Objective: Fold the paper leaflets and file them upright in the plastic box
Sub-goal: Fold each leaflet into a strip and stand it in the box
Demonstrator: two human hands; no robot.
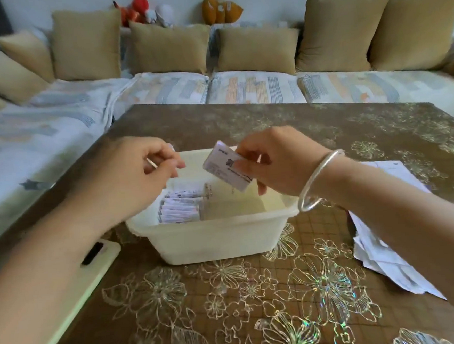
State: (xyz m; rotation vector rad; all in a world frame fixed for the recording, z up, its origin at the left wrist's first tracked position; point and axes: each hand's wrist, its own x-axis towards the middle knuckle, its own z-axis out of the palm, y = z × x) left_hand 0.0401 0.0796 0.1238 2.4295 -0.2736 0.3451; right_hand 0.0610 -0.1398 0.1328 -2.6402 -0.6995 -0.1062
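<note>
**Right hand holds a folded leaflet over the plastic box**

The right hand [276,160] pinches a small folded white paper leaflet [227,166] between the thumb and the curled fingers. The leaflet is tilted and is in the air above the open top of the milky-white rectangular plastic box [219,236], not touching it. On the right wrist there is a silver metal bangle [318,181].

The left hand [140,172] is over the left far corner of the box, apart from the leaflet. Its fingers are curled toward the thumb. A small white bit shows at the fingertips, but I cannot tell if the hand holds something.

Inside the box, in its left part, a row of folded printed leaflets [181,206] stands upright, packed close together. The right part of the box shows its bare bottom.

The box stands on a table with a brown cloth with shiny flower outlines [256,304]. To the right of the box, a loose pile of unfolded white paper sheets [382,252] lies on the cloth. To the left, partly under the left forearm, lies a phone in a pale green case [98,264]. Behind the table is a sofa with tan cushions [257,48].
</note>
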